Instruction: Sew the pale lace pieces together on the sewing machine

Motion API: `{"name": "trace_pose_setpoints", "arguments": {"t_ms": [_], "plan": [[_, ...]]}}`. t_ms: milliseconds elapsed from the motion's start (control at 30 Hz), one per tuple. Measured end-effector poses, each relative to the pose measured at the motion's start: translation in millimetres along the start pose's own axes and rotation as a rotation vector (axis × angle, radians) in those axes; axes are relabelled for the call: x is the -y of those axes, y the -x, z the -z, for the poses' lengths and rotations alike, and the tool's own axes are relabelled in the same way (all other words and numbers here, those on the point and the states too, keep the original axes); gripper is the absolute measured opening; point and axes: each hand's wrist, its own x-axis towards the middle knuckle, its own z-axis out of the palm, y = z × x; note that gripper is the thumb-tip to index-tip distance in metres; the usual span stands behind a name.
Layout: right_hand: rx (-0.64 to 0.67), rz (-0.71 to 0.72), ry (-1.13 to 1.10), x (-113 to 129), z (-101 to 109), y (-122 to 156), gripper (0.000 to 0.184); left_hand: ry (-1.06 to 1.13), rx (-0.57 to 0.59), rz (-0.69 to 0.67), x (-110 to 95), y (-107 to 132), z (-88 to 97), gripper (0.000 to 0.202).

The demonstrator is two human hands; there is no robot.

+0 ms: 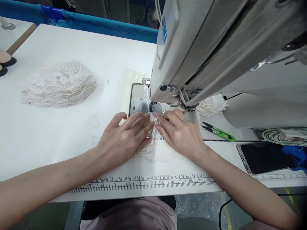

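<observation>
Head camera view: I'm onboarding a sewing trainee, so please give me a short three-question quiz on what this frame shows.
1. True or false: the left hand and the right hand both lie flat, fingers spread, on the lace piece under the head of the sewing machine.
2. What lies on the table just to the right of the right hand? A) green-handled snips B) a pair of pliers C) a cup
3. Fill in: the stack of lace pieces lies far to the ____ of the left hand.

Key: 1 true; 2 A; 3 left.
</observation>
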Motion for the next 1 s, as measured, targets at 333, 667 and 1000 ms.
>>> {"name": "trace_pose_setpoints", "arguments": {"t_ms": [333, 667, 1000], "plan": [[0.009, 0.001, 0.079, -2.6, -0.5, -5.1, 0.039, -0.037, -0.016, 0.028, 3.3, -4.6, -5.8, 0.032], [-0.031, -0.012, 0.049, -3.5, -2.9, -5.1, 0.038, -0.036, -0.018, 0.035, 2.8, -5.6, -4.5, 0.032], [-0.051, -0.025, 0.066, -4.1, -3.1, -4.6, 0.037, -0.036, -0.028, 0.05, 1.6, -6.4, -4.2, 0.031]]}}
